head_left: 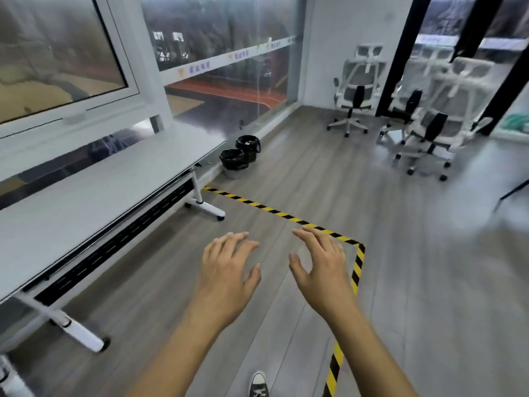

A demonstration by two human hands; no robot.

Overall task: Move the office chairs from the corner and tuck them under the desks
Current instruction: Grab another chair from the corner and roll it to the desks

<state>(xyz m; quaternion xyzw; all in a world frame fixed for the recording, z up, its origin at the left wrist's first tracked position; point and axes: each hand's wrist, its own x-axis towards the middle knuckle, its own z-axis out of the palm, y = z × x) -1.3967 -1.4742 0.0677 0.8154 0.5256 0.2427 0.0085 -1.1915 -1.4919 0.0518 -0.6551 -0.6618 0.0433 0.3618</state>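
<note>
Here both the left hand [226, 270] and right hand [323, 267] hover spread, holding nothing.

Wood floor [286, 173] bears chairs [423, 138], bins [233, 160], desk [86, 196].

Two black-lined bins [240, 156], hazard tape [282, 215]

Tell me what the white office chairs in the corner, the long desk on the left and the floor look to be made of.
White office chairs: apparently white plastic frames with grey mesh backs, since light shows through. Long white desk: smooth matte top, likely laminate; white legs look like painted metal, on castors. Grey floor: plank seams and grain suggest wood-look laminate or vinyl.
</note>
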